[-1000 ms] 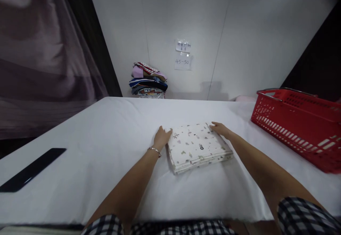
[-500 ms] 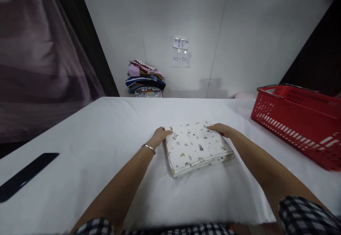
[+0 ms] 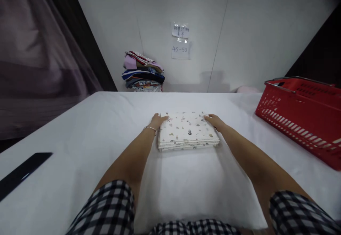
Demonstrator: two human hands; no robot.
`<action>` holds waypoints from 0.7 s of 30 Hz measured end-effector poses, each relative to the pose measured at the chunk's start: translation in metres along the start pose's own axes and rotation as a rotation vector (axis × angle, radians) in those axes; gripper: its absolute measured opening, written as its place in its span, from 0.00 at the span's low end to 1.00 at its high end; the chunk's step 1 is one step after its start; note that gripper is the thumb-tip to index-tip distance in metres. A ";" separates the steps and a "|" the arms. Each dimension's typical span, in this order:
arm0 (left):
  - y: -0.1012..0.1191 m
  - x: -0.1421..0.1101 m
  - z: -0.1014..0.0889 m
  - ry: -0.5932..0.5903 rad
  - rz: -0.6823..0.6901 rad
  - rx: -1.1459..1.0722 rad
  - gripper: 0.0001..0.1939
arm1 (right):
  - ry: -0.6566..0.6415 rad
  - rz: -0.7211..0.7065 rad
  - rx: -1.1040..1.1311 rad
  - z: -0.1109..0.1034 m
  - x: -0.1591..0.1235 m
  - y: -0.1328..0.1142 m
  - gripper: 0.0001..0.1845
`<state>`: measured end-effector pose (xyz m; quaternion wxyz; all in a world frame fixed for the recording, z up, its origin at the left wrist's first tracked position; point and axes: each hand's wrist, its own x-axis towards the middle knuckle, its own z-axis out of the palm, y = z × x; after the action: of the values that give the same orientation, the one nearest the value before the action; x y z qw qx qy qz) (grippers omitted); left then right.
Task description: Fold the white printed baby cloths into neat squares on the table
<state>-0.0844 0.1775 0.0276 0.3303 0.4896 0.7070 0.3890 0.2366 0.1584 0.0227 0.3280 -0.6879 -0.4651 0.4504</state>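
A folded white cloth (image 3: 188, 129) printed with small motifs lies flat on the white-covered table, its layered edges facing me. My left hand (image 3: 157, 120) grips its far left corner, thumb on top and fingers down the side. At the far right corner, my right hand (image 3: 215, 122) holds it the same way. The fingertips beneath the edges are hidden. Beneath the cloth, the white table cover (image 3: 191, 181) reaches toward my body.
A red plastic basket (image 3: 301, 116) with metal handles stands on the right. Several folded fabrics (image 3: 144, 72) are stacked by the back wall. A flat black object (image 3: 22, 174) lies at the left. Paper signs (image 3: 180, 49) hang on the wall; a curtain (image 3: 42, 50) is far left.
Both hands have moved the folded cloth farther from me and slightly left. It has turned so its near edge runs almost level. The camera view has shifted a little.
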 end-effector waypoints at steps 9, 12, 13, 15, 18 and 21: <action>-0.024 -0.061 -0.009 -0.153 0.163 0.150 0.42 | -0.091 0.067 -0.166 -0.024 -0.051 0.016 0.45; -0.031 -0.087 -0.015 -0.150 0.235 0.198 0.39 | -0.087 0.045 -0.159 -0.028 -0.071 0.028 0.44; -0.033 -0.096 -0.016 -0.133 0.273 0.217 0.36 | -0.075 0.029 -0.157 -0.029 -0.076 0.033 0.41; -0.036 -0.114 -0.019 -0.077 0.371 0.269 0.30 | -0.041 -0.019 -0.150 -0.032 -0.085 0.043 0.33; -0.040 -0.136 -0.022 -0.029 0.527 0.339 0.21 | 0.014 -0.090 -0.117 -0.035 -0.094 0.055 0.20; -0.045 -0.147 -0.023 -0.054 0.649 0.391 0.13 | 0.031 -0.107 -0.089 -0.036 -0.100 0.060 0.16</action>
<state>-0.0796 0.0230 0.0117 0.1087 0.7519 0.5672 0.3179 0.2743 0.0423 0.0154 0.3278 -0.6828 -0.5158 0.4004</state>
